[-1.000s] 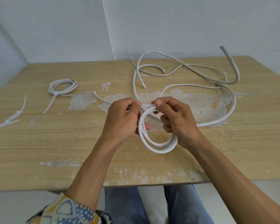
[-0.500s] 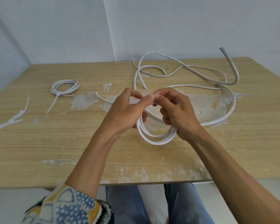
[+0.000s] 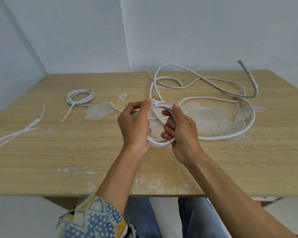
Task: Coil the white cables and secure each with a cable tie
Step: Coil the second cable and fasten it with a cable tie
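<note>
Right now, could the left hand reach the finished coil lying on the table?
Probably: nothing stands between the left hand and the finished coil, but that hand grips the cable loop being tied.

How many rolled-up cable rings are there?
2: tied coil on the table, far left; held coil between left hand and right hand. Other cables lie loose.

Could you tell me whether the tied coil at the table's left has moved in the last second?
No. The tied coil lies just beyond and left of the same peeled patch on the table, as it did earlier.
</note>
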